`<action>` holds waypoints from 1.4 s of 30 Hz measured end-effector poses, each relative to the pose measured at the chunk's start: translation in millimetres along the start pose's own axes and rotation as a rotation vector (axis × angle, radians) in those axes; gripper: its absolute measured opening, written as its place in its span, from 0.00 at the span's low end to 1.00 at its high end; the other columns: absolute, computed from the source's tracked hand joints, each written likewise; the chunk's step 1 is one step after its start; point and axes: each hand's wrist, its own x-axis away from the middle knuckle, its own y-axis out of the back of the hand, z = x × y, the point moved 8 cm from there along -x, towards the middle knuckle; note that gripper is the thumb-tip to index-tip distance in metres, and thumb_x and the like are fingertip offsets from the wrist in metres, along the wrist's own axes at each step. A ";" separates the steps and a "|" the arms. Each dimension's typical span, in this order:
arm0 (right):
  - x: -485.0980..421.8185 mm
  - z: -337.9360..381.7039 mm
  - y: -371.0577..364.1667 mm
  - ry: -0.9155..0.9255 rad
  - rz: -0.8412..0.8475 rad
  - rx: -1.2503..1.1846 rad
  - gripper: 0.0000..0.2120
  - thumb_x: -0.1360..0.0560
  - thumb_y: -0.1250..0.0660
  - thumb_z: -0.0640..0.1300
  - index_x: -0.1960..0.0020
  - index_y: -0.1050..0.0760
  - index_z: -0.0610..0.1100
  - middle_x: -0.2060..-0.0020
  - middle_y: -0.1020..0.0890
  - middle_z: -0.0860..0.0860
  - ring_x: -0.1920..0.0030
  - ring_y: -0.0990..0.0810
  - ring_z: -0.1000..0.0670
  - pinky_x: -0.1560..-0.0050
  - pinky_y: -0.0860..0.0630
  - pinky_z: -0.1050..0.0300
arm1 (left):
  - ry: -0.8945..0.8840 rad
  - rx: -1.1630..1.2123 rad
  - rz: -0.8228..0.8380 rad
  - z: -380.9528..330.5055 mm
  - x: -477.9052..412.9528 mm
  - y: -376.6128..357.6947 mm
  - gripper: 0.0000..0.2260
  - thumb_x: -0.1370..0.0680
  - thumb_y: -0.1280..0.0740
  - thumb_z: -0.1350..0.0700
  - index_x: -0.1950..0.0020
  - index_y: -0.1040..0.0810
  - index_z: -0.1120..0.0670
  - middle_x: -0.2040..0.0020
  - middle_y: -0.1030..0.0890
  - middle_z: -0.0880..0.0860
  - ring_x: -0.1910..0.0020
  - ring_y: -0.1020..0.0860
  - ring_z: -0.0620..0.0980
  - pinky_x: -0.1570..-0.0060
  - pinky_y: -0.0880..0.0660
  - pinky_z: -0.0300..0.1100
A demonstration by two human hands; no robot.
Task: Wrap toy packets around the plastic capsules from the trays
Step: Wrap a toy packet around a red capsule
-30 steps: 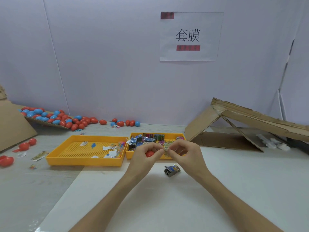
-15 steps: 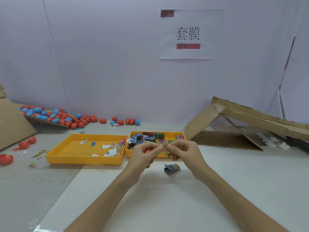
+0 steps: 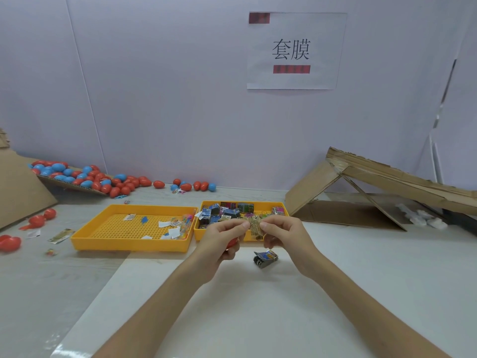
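Observation:
My left hand (image 3: 221, 239) and my right hand (image 3: 282, 235) pinch a small gold-printed toy packet (image 3: 255, 227) between them, just in front of the right yellow tray (image 3: 281, 205). A red capsule (image 3: 232, 243) sits tucked in my left palm, mostly hidden by the fingers. The right tray holds several folded colourful packets (image 3: 227, 211). Another folded blue packet (image 3: 265, 258) lies on the white table below my hands.
A left yellow tray (image 3: 85, 235) holds paper scraps and small bits. Red and blue capsules (image 3: 85, 177) pile on cardboard at the back left; a few red ones (image 3: 10, 242) lie at the far left. A folded cardboard ramp (image 3: 374, 187) stands at the right.
The packet is now held flat and stretched between both hands' fingertips. The red capsule has slipped deeper into my left palm and shows less.

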 end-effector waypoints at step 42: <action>2.2 -6.2 -12.2 -0.083 0.186 -0.106 0.09 0.21 0.33 0.35 0.47 0.17 0.45 0.61 0.19 0.46 0.65 0.22 0.50 0.61 0.24 0.59 | 0.034 -0.260 0.004 4.5 1.8 -10.4 0.04 0.18 0.34 0.60 0.52 0.20 0.56 0.69 0.26 0.48 0.73 0.33 0.45 0.73 0.38 0.36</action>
